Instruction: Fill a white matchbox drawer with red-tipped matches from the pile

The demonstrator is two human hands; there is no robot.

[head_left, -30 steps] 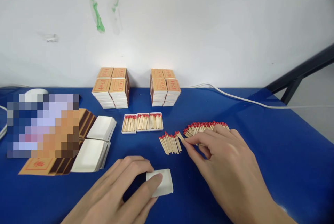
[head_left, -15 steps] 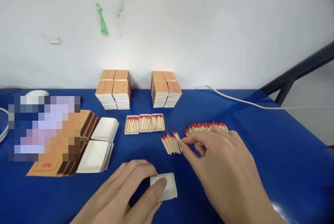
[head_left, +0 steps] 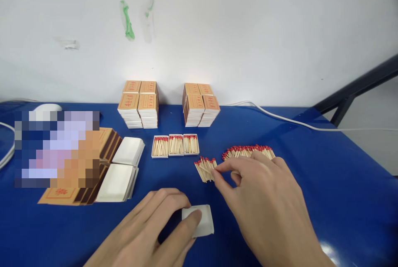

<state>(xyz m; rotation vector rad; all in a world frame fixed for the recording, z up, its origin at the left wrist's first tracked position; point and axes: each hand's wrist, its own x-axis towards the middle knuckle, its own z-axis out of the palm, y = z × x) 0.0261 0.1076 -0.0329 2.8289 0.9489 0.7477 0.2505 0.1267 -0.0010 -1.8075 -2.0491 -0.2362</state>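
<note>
My left hand (head_left: 158,221) is closed on a small white matchbox tray (head_left: 205,221), the thumb resting inside it. The fingers and thumb of my right hand (head_left: 258,192) are pinched together over the right side of a small group of red-tipped matches (head_left: 203,171). A match at those fingertips lies slantwise across the others. Behind the right hand is a larger heap of matches (head_left: 245,151), partly covered by its knuckles. Three white trays filled with matches (head_left: 176,145) stand side by side beyond the small group.
Two stacks of orange matchboxes, a left one (head_left: 138,109) and a right one (head_left: 201,105), stand near the wall. At left lie white trays (head_left: 113,182) and orange box sleeves (head_left: 60,194), partly blurred out. A white mouse (head_left: 48,109) and white cable (head_left: 280,117) are farther back.
The match at my right fingertips has tipped from nearly upright alignment to a slant across the small group. My left hand keeps its hold on the tray. The view has shifted slightly.
</note>
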